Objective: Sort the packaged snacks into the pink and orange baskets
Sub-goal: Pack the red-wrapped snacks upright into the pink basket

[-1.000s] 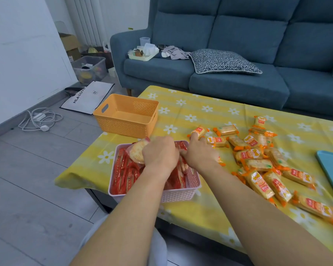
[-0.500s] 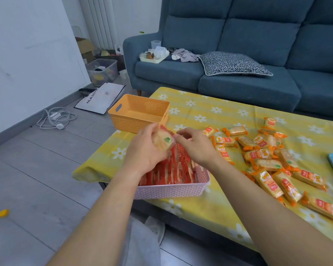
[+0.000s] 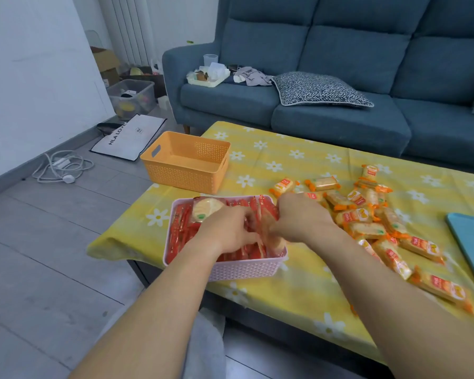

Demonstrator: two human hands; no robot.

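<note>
The pink basket (image 3: 238, 270) sits at the table's near left corner, packed with red-wrapped snacks (image 3: 179, 231). Both hands are down inside it. My left hand (image 3: 230, 231) grips a round cracker pack (image 3: 207, 209) that lies on the red packs at the basket's far side. My right hand (image 3: 301, 217) is at the basket's right side, fingers closed among blurred red packs. The orange basket (image 3: 186, 170) stands empty behind the pink one. A pile of orange-wrapped snacks (image 3: 367, 214) spreads over the yellow flowered tablecloth (image 3: 285, 160) to the right.
A teal tray edge (image 3: 471, 242) shows at the far right of the table. A blue sofa (image 3: 340, 86) with a patterned cushion (image 3: 318, 90) stands behind. On the floor to the left lie a white bag (image 3: 129, 138), a coiled cable (image 3: 60, 166) and a clear storage bin (image 3: 132, 98).
Half a second ago my hands held a cracker pack raised above the pink basket; now both have dropped down into it, pressing the pack among the red ones.
</note>
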